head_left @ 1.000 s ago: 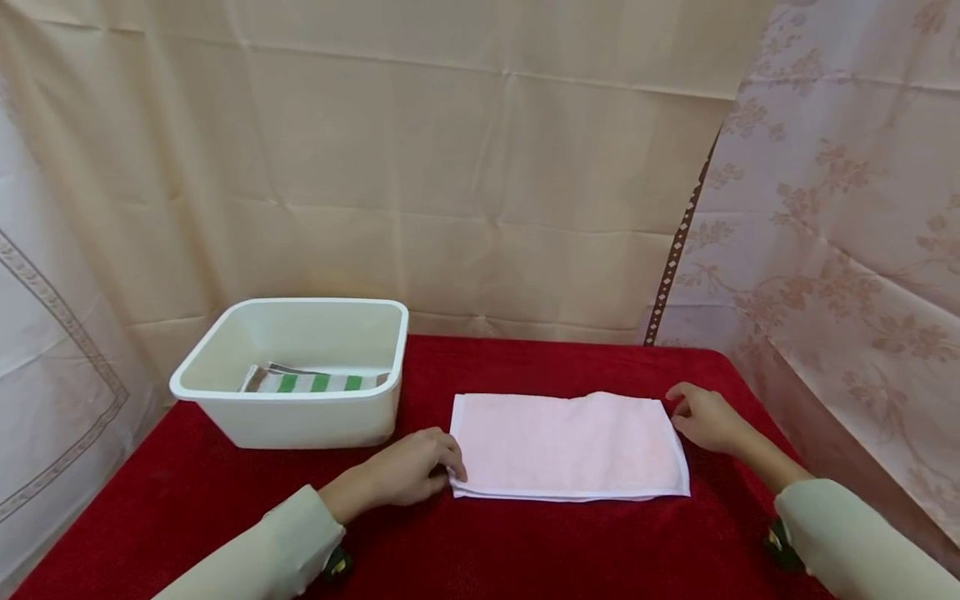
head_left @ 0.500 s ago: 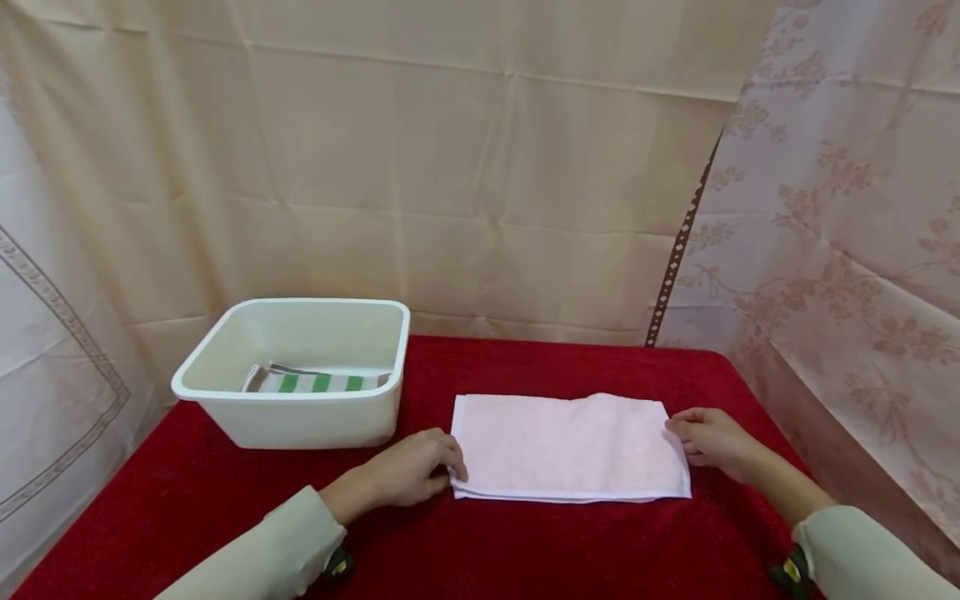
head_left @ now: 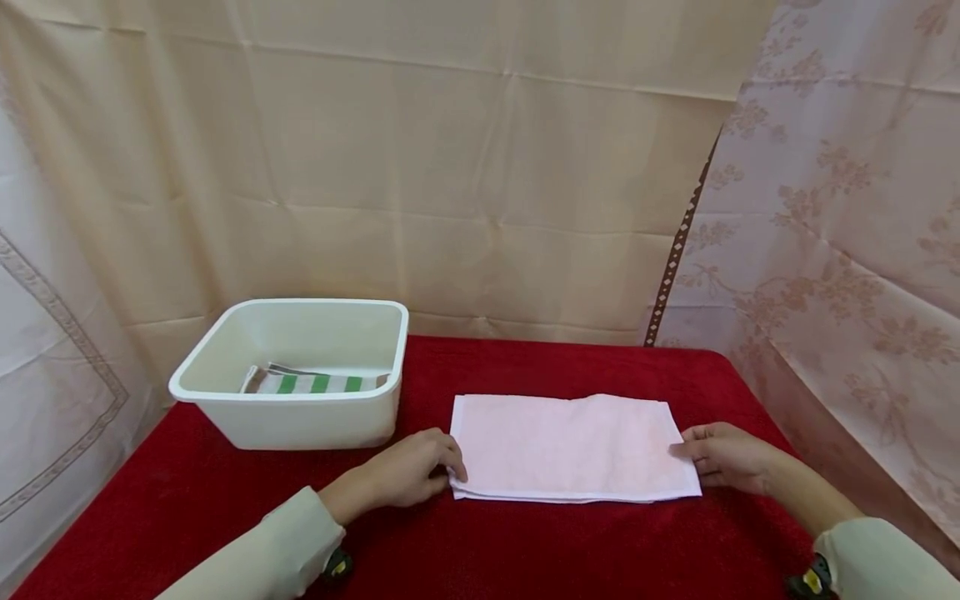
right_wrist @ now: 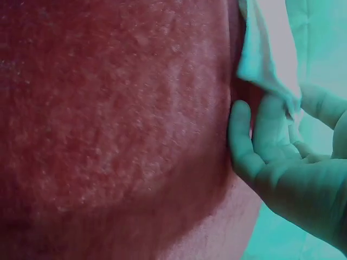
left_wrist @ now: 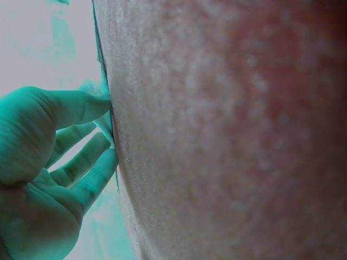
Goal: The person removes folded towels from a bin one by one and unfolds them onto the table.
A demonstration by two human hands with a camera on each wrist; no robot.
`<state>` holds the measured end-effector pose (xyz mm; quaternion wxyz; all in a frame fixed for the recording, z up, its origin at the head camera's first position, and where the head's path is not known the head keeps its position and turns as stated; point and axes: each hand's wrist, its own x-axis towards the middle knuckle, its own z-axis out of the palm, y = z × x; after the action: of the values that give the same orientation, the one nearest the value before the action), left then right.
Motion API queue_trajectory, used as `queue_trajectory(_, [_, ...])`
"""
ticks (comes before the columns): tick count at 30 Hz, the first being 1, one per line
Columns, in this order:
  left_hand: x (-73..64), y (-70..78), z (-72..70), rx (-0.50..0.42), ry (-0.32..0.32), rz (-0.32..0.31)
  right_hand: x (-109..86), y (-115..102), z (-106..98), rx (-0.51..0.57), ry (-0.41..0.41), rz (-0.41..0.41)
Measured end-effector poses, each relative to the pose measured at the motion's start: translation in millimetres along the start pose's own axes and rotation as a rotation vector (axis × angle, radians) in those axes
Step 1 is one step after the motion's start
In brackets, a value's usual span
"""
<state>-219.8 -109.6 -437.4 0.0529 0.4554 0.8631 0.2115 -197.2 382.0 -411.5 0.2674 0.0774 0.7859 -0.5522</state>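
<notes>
"Where is the pink towel [head_left: 562, 446]?"

"Folded flat on the red tablecloth [head_left: 525, 554], to the right of the white tub [head_left: 307, 423] and apart from it."

"What is the left hand [head_left: 411, 468] doing?"

"Pinching the towel's near left corner between thumb and fingers."

"And the right hand [head_left: 731, 458]?"

"Pinching the right edge, thumb on top and fingers underneath."

"Anything in the tub?"

"A striped cloth [head_left: 318, 383], green, white and brown, lying low inside. Its far part is partly hidden by the rim."

"And behind?"

"A beige curtain [head_left: 450, 167], creased, beyond the table's far edge."
</notes>
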Motion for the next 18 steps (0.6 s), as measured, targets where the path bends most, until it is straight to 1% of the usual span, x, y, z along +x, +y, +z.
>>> queue_trajectory(3, [-0.8,-0.5,-0.6,-0.003,-0.002,-0.003,-4.5,1,-5,0.051,-0.062,-0.067])
queue_trajectory(4, [-0.8,-0.5,-0.8,-0.003,-0.001,0.001,-5.9,2,-7,0.064,-0.072,-0.079])
queue_trajectory(6, [-0.6,-0.7,-1.3,-0.004,0.001,0.008,-8.1,5,-9,0.075,-0.08,-0.081])
queue_trajectory(8, [-0.6,-0.5,-1.9,-0.005,0.002,0.006,-9.1,9,-9,0.05,-0.071,-0.067])
queue_trajectory(12, [-0.7,0.4,-2.6,-0.004,0.001,0.007,-8.4,17,-2,-0.059,-0.012,-0.024])
queue_trajectory(14, [-0.7,0.7,-2.5,-0.002,0.0,0.013,-7.8,19,1,-0.121,0.035,-0.007])
queue_trajectory(16, [-0.7,1.0,-2.4,-0.001,0.0,0.019,-8.4,18,4,-0.21,0.101,-0.018])
queue_trajectory(18, [-1.2,1.5,-2.6,-0.006,-0.002,0.015,-8.9,16,9,-0.333,0.184,-0.055])
